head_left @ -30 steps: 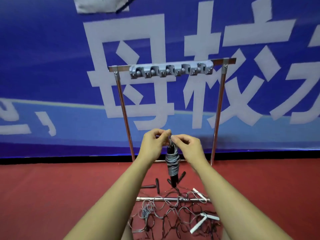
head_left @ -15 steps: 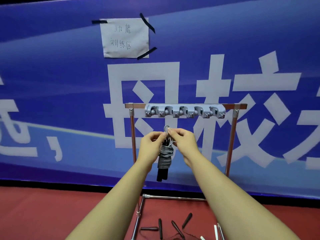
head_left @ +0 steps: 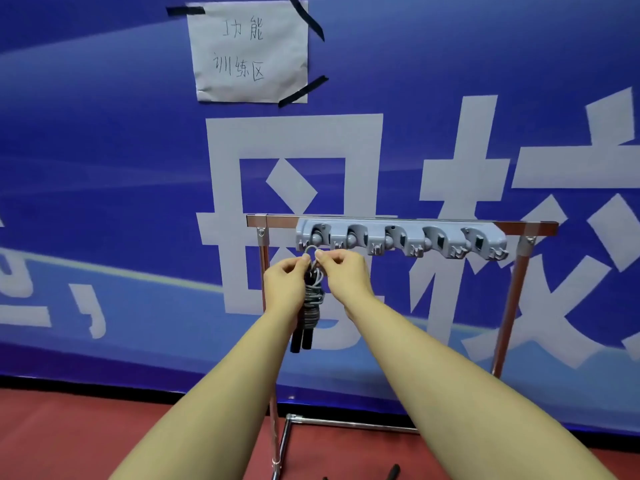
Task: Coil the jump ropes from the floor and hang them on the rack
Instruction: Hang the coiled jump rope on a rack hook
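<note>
Both your forearms reach up and forward from the bottom of the view, converging just below the left end of the grey hook strip (head_left: 401, 241) on the rack (head_left: 401, 220). Your wrists are roughly level, knuckles facing you, and the two hands nearly meet.

Your left hand (head_left: 284, 285) has its fingers curled inward, with thumb and forefinger pinching the left side of a small grey loop at the top of the coiled jump rope (head_left: 312, 299). Your right hand (head_left: 346, 277) mirrors it: fingers curled, thumb and forefinger pinching the right side of the same loop. Between the two pinches the loop arches upward and reaches the leftmost hook of the strip; whether it is already seated over that hook cannot be told from this view.

The rope bundle hangs straight down from your fingertips, below the strip's left end and just right of the rack's left upright. Grey cord is wound around the bundle's middle, and two black handles (head_left: 301, 341) point downward side by side at its bottom, partly behind your left wrist.

Beyond the rack stands a blue banner (head_left: 104, 202) with large white characters, and a paper sign (head_left: 249, 53) is taped to it above the strip. At the rack's base, on the red floor (head_left: 69, 438), one dark handle end (head_left: 394, 472) shows at the bottom edge.
</note>
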Motion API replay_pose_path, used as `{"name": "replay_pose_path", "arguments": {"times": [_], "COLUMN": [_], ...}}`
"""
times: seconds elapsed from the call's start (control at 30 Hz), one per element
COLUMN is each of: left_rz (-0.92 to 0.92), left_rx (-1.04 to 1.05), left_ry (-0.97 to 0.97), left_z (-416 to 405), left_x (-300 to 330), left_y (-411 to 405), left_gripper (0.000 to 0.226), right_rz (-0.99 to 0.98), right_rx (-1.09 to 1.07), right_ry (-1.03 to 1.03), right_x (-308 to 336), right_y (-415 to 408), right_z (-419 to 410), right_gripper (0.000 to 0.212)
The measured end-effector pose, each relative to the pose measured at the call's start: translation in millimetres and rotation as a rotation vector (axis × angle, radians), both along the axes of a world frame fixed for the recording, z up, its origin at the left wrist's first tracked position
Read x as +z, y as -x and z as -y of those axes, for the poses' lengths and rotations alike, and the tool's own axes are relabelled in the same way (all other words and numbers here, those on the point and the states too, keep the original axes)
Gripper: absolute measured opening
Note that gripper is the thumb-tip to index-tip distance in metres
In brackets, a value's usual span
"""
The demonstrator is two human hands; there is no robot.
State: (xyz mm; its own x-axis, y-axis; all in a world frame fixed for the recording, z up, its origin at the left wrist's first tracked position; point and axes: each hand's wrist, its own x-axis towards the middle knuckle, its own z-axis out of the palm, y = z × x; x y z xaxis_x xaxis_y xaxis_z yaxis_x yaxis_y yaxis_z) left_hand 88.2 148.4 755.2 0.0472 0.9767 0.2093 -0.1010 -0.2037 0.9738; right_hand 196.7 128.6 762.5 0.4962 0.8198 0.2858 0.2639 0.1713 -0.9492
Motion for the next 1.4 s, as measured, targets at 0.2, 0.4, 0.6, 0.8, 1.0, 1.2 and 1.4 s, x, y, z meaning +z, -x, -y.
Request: {"name": "replay_pose_path", "arguments": {"times": [0.2, 0.4, 0.6, 0.8, 1.0, 1.2, 1.4], "left_rz": [0.025, -0.053, -0.162, -0.440, -0.635, -0.838, -0.974], "left_rx": [0.054, -0.004, -0.053, -0.125, -0.091, -0.129, -0.191], "left_ry": [0.032, 0.141, 0.037, -0.119, -0.247, -0.225, -0.202], "left_z": [-41, -64, -60, -16, 56, 122, 192], "left_x": [1, -4, -14, -3, -2, -55, -140], "left_y": [4, 1, 7, 16, 35, 54, 61], "left_gripper": [0.024, 0.026, 0.020, 0.044, 0.040, 0.054, 0.056], "right_rz": [0.085, 0.076, 0.083, 0.280, 0.579, 0.794, 0.830], "right_rx": [-0.077, -0.146, -0.057, 0.042, -0.017, -0.013, 0.008], "right_ry": [0.015, 0.102, 0.092, 0.165, 0.303, 0.435, 0.509], "right_x": [4, -8, -11, -16, -21, -65, -152], "right_y": [13, 10, 10, 7, -2, -5, 0], "right_z": [-46, -64, -51, -4, 72, 165, 243], "right_gripper": [0.023, 0.040, 0.017, 0.041, 0.052, 0.054, 0.056]}}
